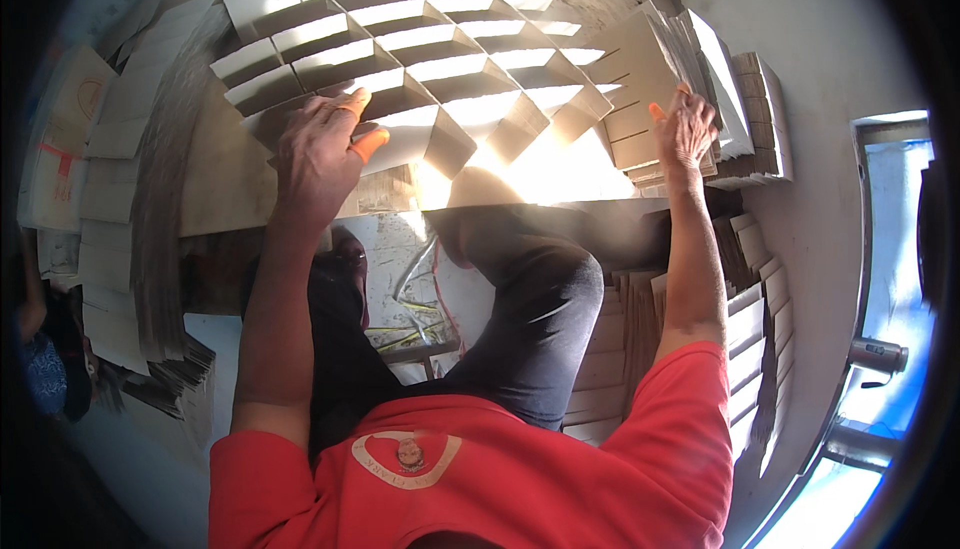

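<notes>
Hard sunlight falls across a wooden worktable (220,189) beside a pale wall (825,139), with piles of flat cardboard (110,184) along the left side and more cardboard pieces (745,324) low on the right. Behind the table's near edge sits a person in a red shirt (520,479) and dark trousers (540,289).

On the tabletop stands a cardboard divider grid (430,55) of interlocked strips, its longer span running roughly left to right across the body. It lies far and to the right of the left hand (325,144), which is clearly the nearer one, at the grid's near-left edge. That hand is back upward, thumb and index parted, both wearing orange covers (372,144); whether they pinch a strip cannot be told.

Well apart, the right hand (688,129) is raised at the near side of upright slotted cardboard sheets (632,99), right of the grid. Its forearm reaches nearly straight ahead; orange-tipped thumb and index stand apart, and any hold on a sheet is unclear.
</notes>
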A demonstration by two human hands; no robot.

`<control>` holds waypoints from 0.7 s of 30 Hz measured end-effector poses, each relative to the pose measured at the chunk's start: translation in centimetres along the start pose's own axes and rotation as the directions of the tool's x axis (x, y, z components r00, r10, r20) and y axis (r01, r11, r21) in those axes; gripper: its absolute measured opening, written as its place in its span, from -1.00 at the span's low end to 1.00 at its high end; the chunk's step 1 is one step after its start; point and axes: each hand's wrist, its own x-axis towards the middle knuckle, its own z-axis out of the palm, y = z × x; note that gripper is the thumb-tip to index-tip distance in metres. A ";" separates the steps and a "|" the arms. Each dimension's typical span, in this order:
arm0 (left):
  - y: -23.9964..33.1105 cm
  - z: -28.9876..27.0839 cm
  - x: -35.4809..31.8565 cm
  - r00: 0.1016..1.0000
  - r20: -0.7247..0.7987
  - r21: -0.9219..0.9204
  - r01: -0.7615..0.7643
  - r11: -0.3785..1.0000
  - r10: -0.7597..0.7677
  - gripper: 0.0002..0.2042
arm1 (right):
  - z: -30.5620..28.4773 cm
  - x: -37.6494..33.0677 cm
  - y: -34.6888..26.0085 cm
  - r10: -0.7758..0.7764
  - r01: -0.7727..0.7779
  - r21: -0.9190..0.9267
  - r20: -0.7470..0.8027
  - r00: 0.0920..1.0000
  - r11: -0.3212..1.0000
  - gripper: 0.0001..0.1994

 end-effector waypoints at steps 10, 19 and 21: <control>-0.2 -0.3 -0.1 0.996 0.051 0.049 0.064 0.997 -0.067 -0.62 | 4.1 1.0 4.9 0.094 -0.109 0.224 0.076 0.993 0.968 -0.66; -1.1 -1.3 -0.8 0.990 0.033 -0.038 0.139 0.990 -0.138 -0.58 | -3.6 2.0 2.2 0.253 -0.090 0.553 -0.227 0.940 0.828 -0.68; -1.2 -2.2 -1.2 0.978 0.084 -0.044 0.196 0.980 -0.192 -0.57 | -7.8 2.4 -0.8 0.143 0.242 0.572 -0.545 0.826 0.784 -0.77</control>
